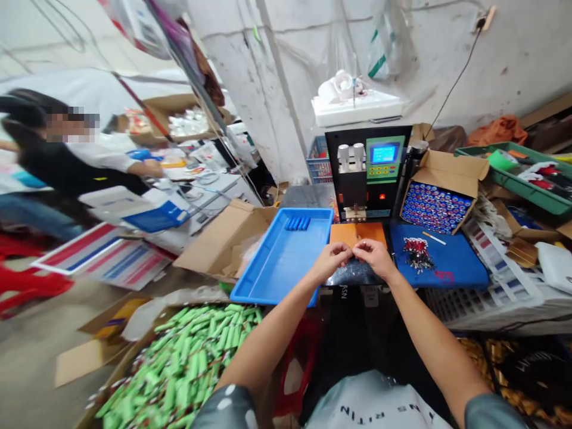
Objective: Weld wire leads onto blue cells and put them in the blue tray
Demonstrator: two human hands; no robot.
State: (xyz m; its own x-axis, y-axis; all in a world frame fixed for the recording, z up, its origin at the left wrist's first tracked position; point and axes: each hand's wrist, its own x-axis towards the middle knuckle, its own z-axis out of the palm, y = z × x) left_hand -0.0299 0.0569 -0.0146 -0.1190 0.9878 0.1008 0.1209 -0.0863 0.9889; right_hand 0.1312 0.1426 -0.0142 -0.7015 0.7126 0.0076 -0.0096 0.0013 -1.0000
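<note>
My left hand (331, 258) and my right hand (374, 256) meet fingertip to fingertip over an orange board (357, 232) in front of a black spot-welding machine (366, 173) with a green panel. Both hands are closed in a pinch on a small item that their fingers hide. A dark speckled pad (353, 274) lies just under the hands. A blue tray (281, 256) to the left holds a few blue cells (298, 223) at its far end. A bunch of red-and-black wired parts (416, 251) rests on a blue mat (442, 262) to the right.
A cardboard box of blue cells (435, 205) stands at the right rear. A box heaped with green cells (187, 363) sits low on the left. A green crate (522, 173) is at the far right. Another person (67, 161) works at a table at the left.
</note>
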